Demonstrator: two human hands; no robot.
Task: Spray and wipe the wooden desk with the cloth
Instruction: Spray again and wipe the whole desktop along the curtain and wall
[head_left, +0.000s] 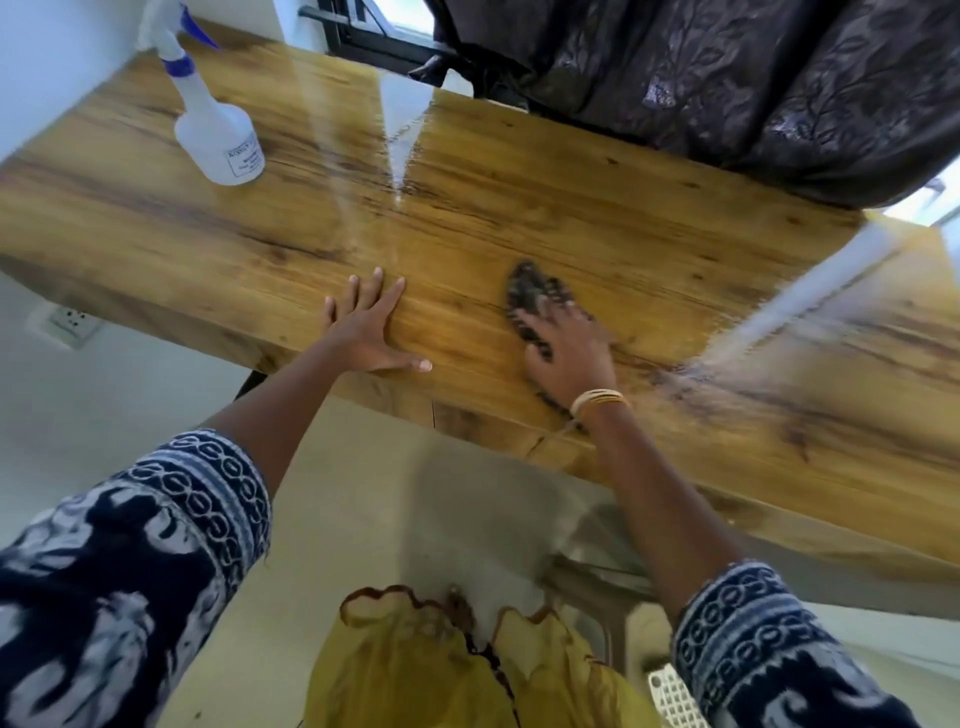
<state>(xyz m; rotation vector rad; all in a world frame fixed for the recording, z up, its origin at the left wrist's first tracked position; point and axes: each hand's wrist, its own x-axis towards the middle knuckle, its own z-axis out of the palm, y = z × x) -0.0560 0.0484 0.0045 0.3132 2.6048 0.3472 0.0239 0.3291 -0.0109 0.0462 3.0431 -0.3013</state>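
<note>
Right hand (569, 353) is down on the cloth (532, 299), a dark patterned rag bunched under the palm near the front edge of the wooden bench (597, 218). The fingers (561, 317) look curled over the rag, pressing it to the wood, though blur there makes it hard to say how tightly they grip. Left hand (371, 325) lies flat just beside, fingers straight and spread, holding nothing, simply bracing on the front edge.

The spray bottle (221, 135) stands upright at the far left corner, well apart from both hands. The wood shines in long streaks, so it looks like the spraying is done and this is the wiping pass.

To do this well: keep the palm weight even on the rag, work in long overlapping strokes along the grain, and carry each pass right out to the edges. The stretch toward the bottle looks untouched, so that corner needs covering, and the bottle will want lifting aside. A dark curtain (727, 78) hangs over the back edge; worth steering the rag under it.
</note>
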